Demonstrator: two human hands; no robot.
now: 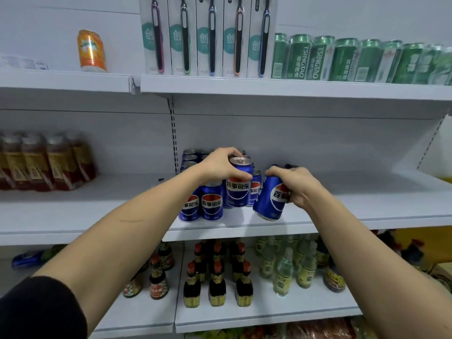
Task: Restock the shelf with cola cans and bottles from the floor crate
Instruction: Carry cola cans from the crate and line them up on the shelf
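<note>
**A:** So nearest to us it's both forearms stretched out, a black sleeve (41,311) pushed up on the left one. Our left hand (221,165) is curled round the top of a blue Pepsi can (238,185), upright and apparently held a bit above the shelf; we can't tell if its base touches anything. Our right hand (297,185) grips a second Pepsi can (270,200) from the side, tilted with its bottom edge low near the front of the middle shelf (342,216).

**B:** Yep, and the two held cans sit near each other, hands apart. Just left of them and behind, we've got the stocked cluster of Pepsi cans (211,204) standing on that shelf, running back in rows. Labels read 百事可乐 over the red, white and blue globe.

**A:** Below us there's a shelf of dark sauce bottles (216,287) with red caps and pale green glass bottles (283,275). Labels too small to read.

**B:** Far left on the middle level, brown drink bottles (44,162) in shrink wrap, blurry. Up top: an orange can (91,51) that looks like Mirinda, boxed toothbrushes (210,37) with 创 printed on them, then a row of green Tsingtao cans (342,59).

**A:** All white metal shelving against a white back panel.
</note>
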